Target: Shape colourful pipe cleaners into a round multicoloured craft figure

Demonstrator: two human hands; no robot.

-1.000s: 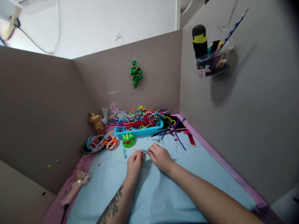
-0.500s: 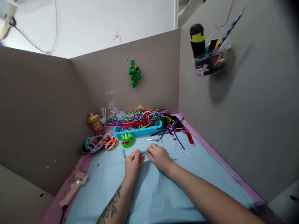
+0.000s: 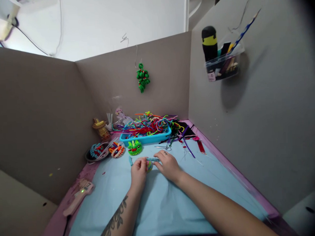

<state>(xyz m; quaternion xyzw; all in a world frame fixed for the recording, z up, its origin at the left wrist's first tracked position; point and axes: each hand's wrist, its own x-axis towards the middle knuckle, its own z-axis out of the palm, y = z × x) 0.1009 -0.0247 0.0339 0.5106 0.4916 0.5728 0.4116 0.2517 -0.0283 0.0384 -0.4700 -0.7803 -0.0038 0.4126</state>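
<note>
Head: blue strip (slim, straight) between hands.

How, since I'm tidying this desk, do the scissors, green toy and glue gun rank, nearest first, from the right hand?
1. Scissors: just beyond the right hand.
2. Green toy: farther left, in front of the blue tray.
3. Glue gun: far over on the left.

Blue tray, heaped with fuzzy stems. Scissors in front of tray, toward right. Green craft piece just front-left of tray; orange-and-white one farther left. Yellow-brown jar left of tray. Pink tool, green light lit, well front-left of tray. Green ornament hanging above tray.
</note>
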